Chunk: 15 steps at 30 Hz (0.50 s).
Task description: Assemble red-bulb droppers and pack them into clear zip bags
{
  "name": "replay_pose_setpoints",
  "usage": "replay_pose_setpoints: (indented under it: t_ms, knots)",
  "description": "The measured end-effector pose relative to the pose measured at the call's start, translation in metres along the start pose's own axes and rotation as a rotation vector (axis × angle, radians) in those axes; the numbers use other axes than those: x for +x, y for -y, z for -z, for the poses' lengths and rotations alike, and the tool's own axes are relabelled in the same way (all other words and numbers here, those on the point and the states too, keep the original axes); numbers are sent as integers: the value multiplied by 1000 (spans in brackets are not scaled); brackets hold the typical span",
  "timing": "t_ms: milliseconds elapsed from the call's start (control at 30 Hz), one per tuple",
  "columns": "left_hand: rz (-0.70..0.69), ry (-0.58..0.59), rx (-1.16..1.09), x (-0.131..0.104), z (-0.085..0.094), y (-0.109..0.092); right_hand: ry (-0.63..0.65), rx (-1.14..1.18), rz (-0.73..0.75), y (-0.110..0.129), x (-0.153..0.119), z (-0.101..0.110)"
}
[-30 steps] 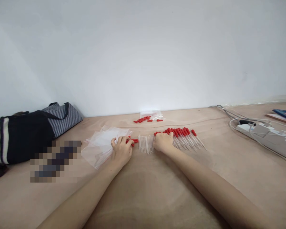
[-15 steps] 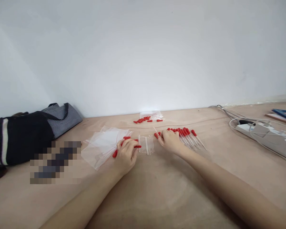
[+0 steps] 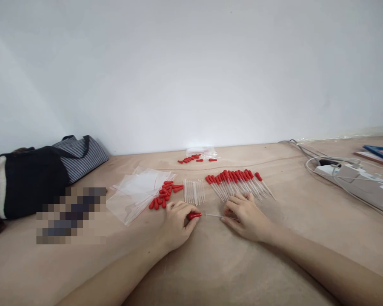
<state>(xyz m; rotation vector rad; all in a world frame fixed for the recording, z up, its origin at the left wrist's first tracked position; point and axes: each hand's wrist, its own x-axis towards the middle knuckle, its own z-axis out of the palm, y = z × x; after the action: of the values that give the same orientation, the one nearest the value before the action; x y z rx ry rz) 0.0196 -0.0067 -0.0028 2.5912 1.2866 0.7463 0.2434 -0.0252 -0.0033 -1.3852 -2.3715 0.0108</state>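
My left hand pinches a red rubber dropper bulb, its narrow end facing right. Opposite it, my right hand is closed on a thin clear dropper tube, whose near end points at the bulb with a small gap between them. Beyond my left hand lies a heap of loose red bulbs. A row of bare clear tubes sits between the heap and a fanned row of droppers fitted with red bulbs, which lies just behind my right hand.
Clear zip bags are spread left of the bulbs. More red bulbs and a small bag lie near the wall. A dark striped bag stands at left; a white power strip with cables is at right.
Both hands have come nearer to me. My left hand has left the heap with one bulb; my right hand has moved off the fitted droppers and brought a tube level with the bulb.
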Motion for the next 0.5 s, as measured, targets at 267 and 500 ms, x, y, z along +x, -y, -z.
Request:
replay_pose_setpoints:
  t_ms: [267,500]
  knots:
    - [63,-7,-32,-1,-4,5,20,45,-86,4,9,-15]
    - [105,-50,-68,0,-8,9,-35,104,-131,15,6,-16]
